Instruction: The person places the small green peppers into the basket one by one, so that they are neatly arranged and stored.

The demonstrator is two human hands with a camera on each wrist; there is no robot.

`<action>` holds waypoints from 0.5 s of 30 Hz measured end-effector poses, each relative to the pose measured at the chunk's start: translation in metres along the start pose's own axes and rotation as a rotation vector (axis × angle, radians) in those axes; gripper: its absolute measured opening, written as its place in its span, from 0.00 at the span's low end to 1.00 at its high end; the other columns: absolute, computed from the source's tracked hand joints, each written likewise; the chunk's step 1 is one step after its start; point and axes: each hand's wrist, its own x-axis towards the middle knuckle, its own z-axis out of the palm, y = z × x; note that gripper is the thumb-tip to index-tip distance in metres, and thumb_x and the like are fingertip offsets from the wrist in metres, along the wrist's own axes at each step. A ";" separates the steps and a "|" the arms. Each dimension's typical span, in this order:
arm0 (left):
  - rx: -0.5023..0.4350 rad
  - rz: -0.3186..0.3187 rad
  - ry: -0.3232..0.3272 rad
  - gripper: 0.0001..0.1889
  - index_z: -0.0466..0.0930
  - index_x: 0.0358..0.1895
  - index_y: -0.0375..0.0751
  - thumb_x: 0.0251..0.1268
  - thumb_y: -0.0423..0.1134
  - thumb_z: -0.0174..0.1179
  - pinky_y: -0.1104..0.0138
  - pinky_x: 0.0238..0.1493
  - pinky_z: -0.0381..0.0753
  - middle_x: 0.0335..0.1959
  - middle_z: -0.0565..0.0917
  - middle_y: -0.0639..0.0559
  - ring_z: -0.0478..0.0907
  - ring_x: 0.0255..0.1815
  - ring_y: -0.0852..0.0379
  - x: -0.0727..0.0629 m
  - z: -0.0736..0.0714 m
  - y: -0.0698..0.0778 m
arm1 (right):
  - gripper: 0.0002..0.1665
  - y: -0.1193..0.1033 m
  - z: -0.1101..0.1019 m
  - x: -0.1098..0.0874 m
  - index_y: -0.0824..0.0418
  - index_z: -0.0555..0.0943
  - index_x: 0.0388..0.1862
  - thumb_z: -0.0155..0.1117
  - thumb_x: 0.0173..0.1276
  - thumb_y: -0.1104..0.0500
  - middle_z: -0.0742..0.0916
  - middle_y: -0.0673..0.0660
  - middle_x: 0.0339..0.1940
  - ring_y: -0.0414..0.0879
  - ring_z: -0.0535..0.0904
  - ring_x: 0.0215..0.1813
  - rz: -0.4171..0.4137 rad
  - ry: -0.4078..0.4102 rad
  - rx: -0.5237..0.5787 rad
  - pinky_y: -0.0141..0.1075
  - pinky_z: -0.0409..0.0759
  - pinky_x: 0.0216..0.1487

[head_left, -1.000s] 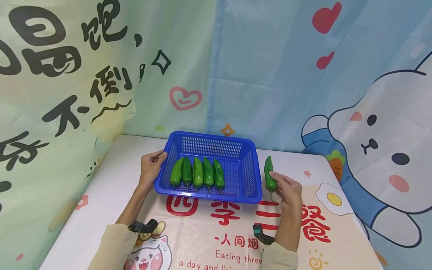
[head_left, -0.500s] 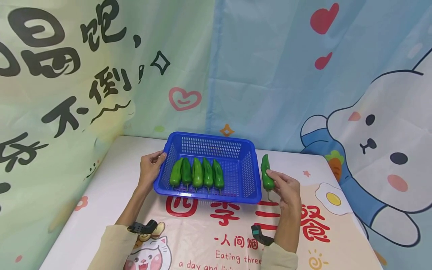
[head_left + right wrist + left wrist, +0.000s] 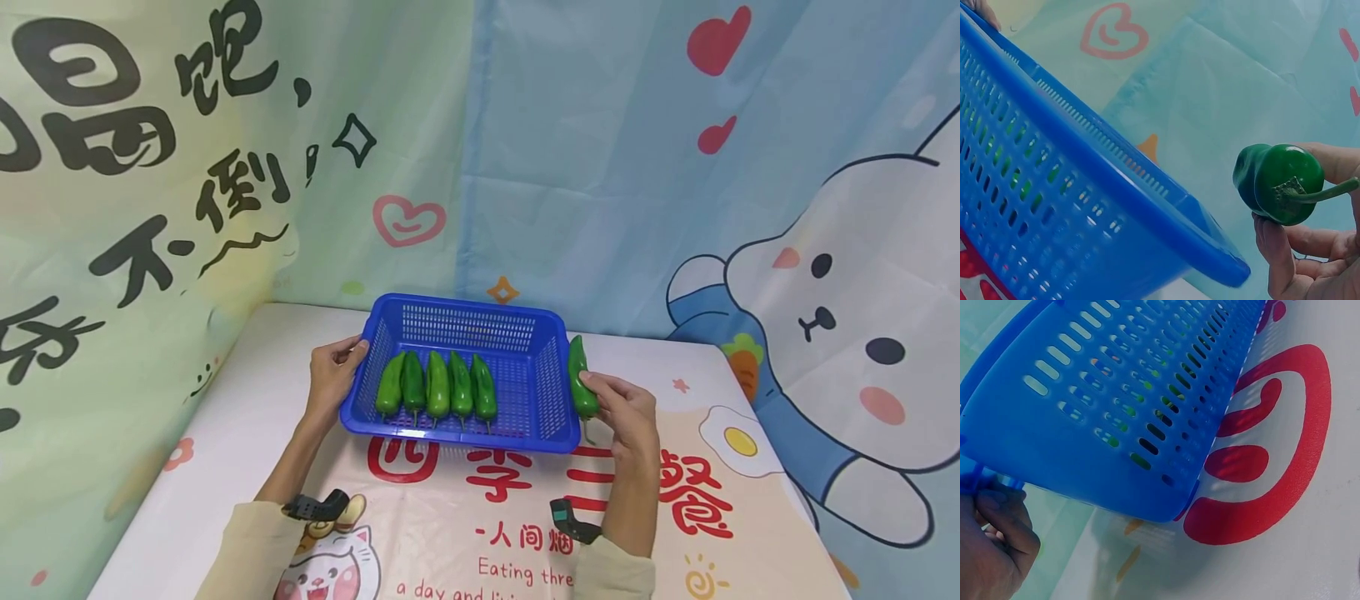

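Observation:
A blue perforated plastic basket [image 3: 536,329] stands on the table, with several green peppers [image 3: 438,387] side by side in its left part, stems toward the person. My left hand [image 3: 333,375] grips the basket's left rim, its fingers curled at the edge in the left wrist view. Between thumb and fingers, my right hand [image 3: 626,412] pinches one more green pepper [image 3: 1288,181] by its side. In the head view this pepper overlaps the basket's right rim, tip pointing away and stem toward the person. The right wrist view has it beside the basket's outer wall, stem end facing the camera.
Under the basket lies a printed tablecloth [image 3: 465,533] with red characters and cartoon drawings. Behind the table hangs a fabric backdrop [image 3: 555,167] with a white rabbit figure [image 3: 847,333] at the right. Each wrist wears a black band [image 3: 318,506].
My right hand has moved left with its pepper, from apart from the basket to overlapping its right rim in the head view. The left hand keeps its grip on the basket.

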 end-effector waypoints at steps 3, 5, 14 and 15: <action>0.003 -0.004 -0.003 0.22 0.82 0.68 0.26 0.84 0.40 0.62 0.78 0.33 0.85 0.52 0.89 0.23 0.83 0.30 0.71 0.001 0.000 -0.001 | 0.42 -0.001 0.003 0.000 0.63 0.82 0.73 0.80 0.69 0.40 0.88 0.54 0.63 0.51 0.82 0.65 -0.011 -0.012 -0.003 0.51 0.75 0.82; 0.002 -0.006 -0.004 0.22 0.81 0.69 0.26 0.84 0.40 0.62 0.78 0.33 0.85 0.51 0.89 0.24 0.83 0.29 0.71 0.001 -0.001 -0.001 | 0.41 -0.002 0.006 -0.001 0.63 0.83 0.72 0.80 0.69 0.41 0.88 0.55 0.63 0.51 0.82 0.65 -0.017 -0.020 -0.004 0.51 0.75 0.82; 0.002 -0.002 0.008 0.22 0.82 0.68 0.26 0.84 0.41 0.61 0.79 0.33 0.84 0.51 0.88 0.22 0.83 0.30 0.71 0.000 0.001 0.000 | 0.39 -0.005 0.015 -0.002 0.64 0.85 0.69 0.81 0.69 0.41 0.93 0.47 0.49 0.45 0.87 0.54 -0.037 -0.041 -0.032 0.48 0.80 0.75; 0.005 -0.004 0.008 0.22 0.82 0.68 0.26 0.85 0.41 0.61 0.79 0.33 0.84 0.51 0.88 0.22 0.83 0.30 0.71 0.000 0.001 0.000 | 0.38 -0.005 0.016 -0.002 0.64 0.85 0.68 0.80 0.69 0.41 0.93 0.46 0.47 0.44 0.88 0.52 -0.040 -0.041 -0.035 0.46 0.81 0.73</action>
